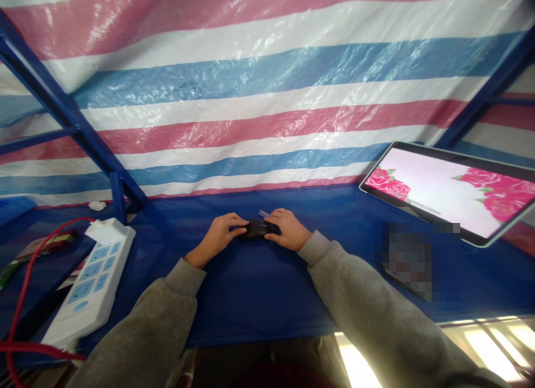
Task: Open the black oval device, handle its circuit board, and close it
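Both my hands meet over a small black object (pixel 254 229) lying on the blue table surface (pixel 251 287). My left hand (pixel 220 234) curls its fingers round the object's left end. On the object's right end rests my right hand (pixel 287 228), fingers closed, with a small purple-white strip (pixel 263 213) sticking out just above them. Grey sleeves cover both forearms. I cannot make out what the black object is.
A white power strip (pixel 94 279) with a red cable (pixel 25 276) lies at the left edge. A tablet showing pink roses (pixel 451 190) leans at the right, a blurred dark item (pixel 412 260) before it. A striped tarp (pixel 267 87) and blue frame bars (pixel 62 106) close the back.
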`<state>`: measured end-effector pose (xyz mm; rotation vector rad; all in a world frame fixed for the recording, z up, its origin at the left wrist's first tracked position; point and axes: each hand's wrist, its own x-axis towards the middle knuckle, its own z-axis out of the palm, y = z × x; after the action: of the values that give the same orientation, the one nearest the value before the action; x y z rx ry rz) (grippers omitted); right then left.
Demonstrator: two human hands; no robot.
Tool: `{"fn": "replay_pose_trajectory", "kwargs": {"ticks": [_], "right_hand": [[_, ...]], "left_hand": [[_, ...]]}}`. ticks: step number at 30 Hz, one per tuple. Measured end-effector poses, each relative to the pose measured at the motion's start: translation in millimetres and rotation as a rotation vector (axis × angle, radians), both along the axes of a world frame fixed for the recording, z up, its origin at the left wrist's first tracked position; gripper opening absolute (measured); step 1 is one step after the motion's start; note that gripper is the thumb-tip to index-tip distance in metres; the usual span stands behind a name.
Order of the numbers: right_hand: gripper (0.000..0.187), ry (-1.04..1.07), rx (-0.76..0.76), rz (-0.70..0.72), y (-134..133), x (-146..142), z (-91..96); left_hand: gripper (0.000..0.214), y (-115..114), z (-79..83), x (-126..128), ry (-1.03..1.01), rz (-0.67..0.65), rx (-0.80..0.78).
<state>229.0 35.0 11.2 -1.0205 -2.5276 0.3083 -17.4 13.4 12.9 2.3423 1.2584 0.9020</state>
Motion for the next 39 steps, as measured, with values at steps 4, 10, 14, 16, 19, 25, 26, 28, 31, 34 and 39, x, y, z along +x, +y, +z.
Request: {"fn": "replay_pose_trajectory", "kwargs": {"ticks": [4,10,14,16,19,25,26,28,31,34,39], "right_hand": [[0.045,-0.006,0.002,0.004,-0.2,-0.5,-0.1],[0.046,0.002,0.003,-0.002,-0.2,-1.1,-1.4],[0.045,0.006,0.008,-0.003,0.0,-0.9,-1.8],[0.045,0.004,0.005,-0.004,0.0,-0.8,-1.8],[0.046,0.004,0.006,-0.001,0.1,-0.8,-2.2],[0.044,0.013,0.017,0.002,0.7,-0.5,-2.8],[0.044,0.011,0.015,0.001,0.7,-0.4,-2.6],[0.045,0.005,0.009,-0.003,0.5,-0.3,-2.0],[0.044,0.003,0.013,-0.004,0.4,-0.3,-1.6],[0.043,0.005,0.026,0.001,0.7,-0.3,-2.2],[0.043,0.002,0.019,0.002,1.2,-0.3,-3.0]], "left_hand": [[0.016,-1.1,-5.8,4.7,-0.034,0.061,0.021],[0.014,2.9,-15.4,6.9,-0.162,0.148,-0.024],[0.016,6.1,-15.9,3.3,-0.172,0.116,-0.066],[0.016,6.0,-15.8,3.1,-0.171,0.11,-0.06],[0.017,3.9,-15.9,5.7,-0.159,0.133,-0.027],[0.016,0.4,-13.3,9.2,-0.133,0.133,0.009],[0.016,0.7,-12.3,8.5,-0.132,0.116,-0.002],[0.017,1.3,-10.0,6.4,-0.132,0.086,-0.026],[0.017,1.8,-6.0,3.4,-0.11,0.047,-0.044],[0.022,1.5,-2.9,1.7,-0.069,-0.004,-0.064],[0.022,0.9,-2.6,1.9,-0.028,0.002,-0.041]]}}
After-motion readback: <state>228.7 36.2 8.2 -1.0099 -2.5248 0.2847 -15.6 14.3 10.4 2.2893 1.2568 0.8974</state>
